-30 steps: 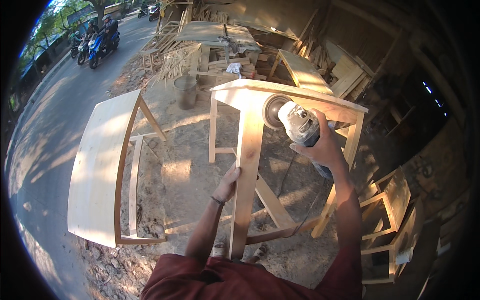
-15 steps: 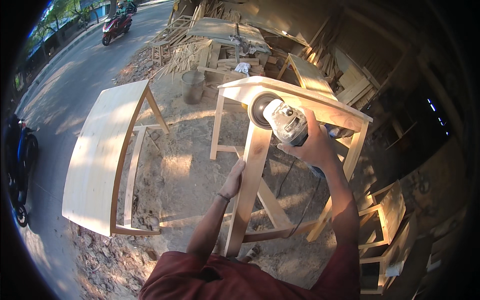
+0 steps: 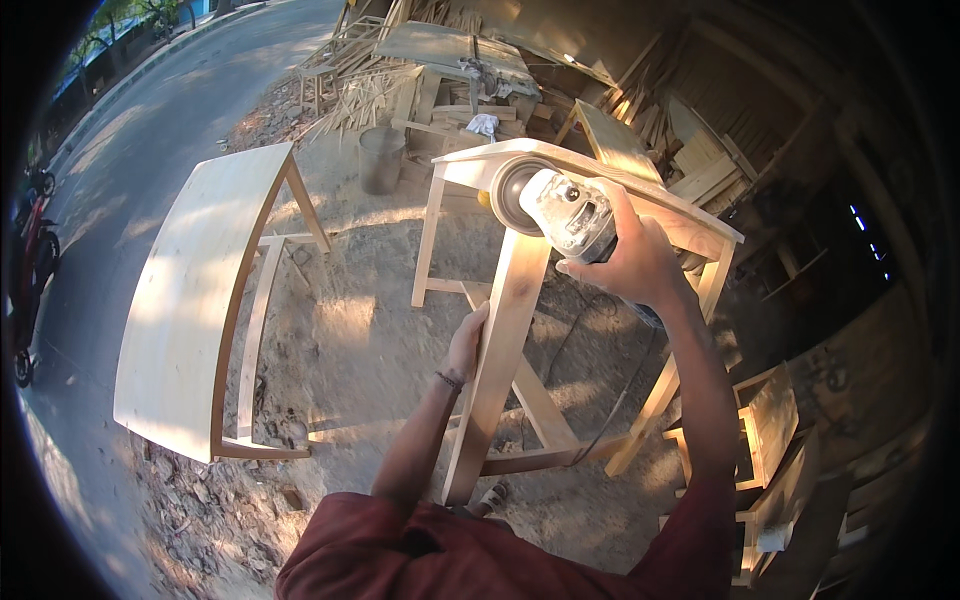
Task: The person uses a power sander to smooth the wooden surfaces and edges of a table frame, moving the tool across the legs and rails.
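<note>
My right hand (image 3: 640,255) is wrapped round the body of a dusty angle grinder (image 3: 570,215). Its round sanding disc (image 3: 512,197) is at the upper end of a pale wooden table leg (image 3: 508,340), where the leg meets the table's apron. Whether the disc touches the wood I cannot tell. Lower down, my left hand (image 3: 467,340) grips that leg from its left side; its fingertips are partly hidden. The unpainted table (image 3: 600,190) stretches away to the right, with other legs and a crossbar (image 3: 545,460) beneath. A dark cord (image 3: 620,400) hangs below the grinder.
A second wooden table (image 3: 195,300) stands to the left, beside the road. Behind are a metal bucket (image 3: 381,160), a workbench (image 3: 455,50) and piled offcuts. Small wooden frames (image 3: 765,430) stand at the lower right. A red motorcycle (image 3: 35,255) is at the left edge.
The grinder and my right hand have shifted slightly up and left in view. My left hand stays on the leg. The red motorcycle has come down the road to the left edge; the blue one is gone.
</note>
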Motion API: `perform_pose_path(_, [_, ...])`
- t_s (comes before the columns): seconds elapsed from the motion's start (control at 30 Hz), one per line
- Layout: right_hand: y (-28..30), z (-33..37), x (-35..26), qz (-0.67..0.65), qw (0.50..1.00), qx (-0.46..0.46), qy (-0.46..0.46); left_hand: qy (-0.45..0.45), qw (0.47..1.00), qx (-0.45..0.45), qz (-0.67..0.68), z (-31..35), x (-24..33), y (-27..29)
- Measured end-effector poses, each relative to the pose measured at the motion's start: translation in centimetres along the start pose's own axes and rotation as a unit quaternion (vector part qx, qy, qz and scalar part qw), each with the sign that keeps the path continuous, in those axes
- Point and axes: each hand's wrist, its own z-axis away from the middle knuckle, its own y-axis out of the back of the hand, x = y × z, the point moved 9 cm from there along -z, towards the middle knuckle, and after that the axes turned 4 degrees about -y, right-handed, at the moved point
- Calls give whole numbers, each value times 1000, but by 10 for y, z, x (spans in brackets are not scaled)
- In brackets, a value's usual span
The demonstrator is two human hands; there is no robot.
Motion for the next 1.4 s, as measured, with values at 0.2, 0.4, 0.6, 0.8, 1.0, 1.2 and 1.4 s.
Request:
perform_pose_path(0.2, [8,-12,-52,109,993,-33,18,37,992,-3,122,-16,-1,-3])
perform_pose_path(0.4, [-28,-6,-100,243,961,-131,20,110,913,-208,333,-30,16,-14])
perform_pose_path(0.6, [-65,50,-109,283,941,-170,76,183,785,-349,477,-35,52,-39])
perform_pose_path(0.8, [-132,128,-126,272,922,-238,139,179,909,-273,258,-76,47,2])
perform_pose_path(1.0, [-202,217,-108,285,898,-308,137,11,954,-165,-250,-67,78,-51])
perform_pose_path(1.2, [-273,284,-111,320,873,-335,153,-69,956,-66,-278,-118,107,-41])
perform_pose_path(1.4, [-323,372,-100,270,885,-339,171,-231,856,91,-454,-160,149,-38])
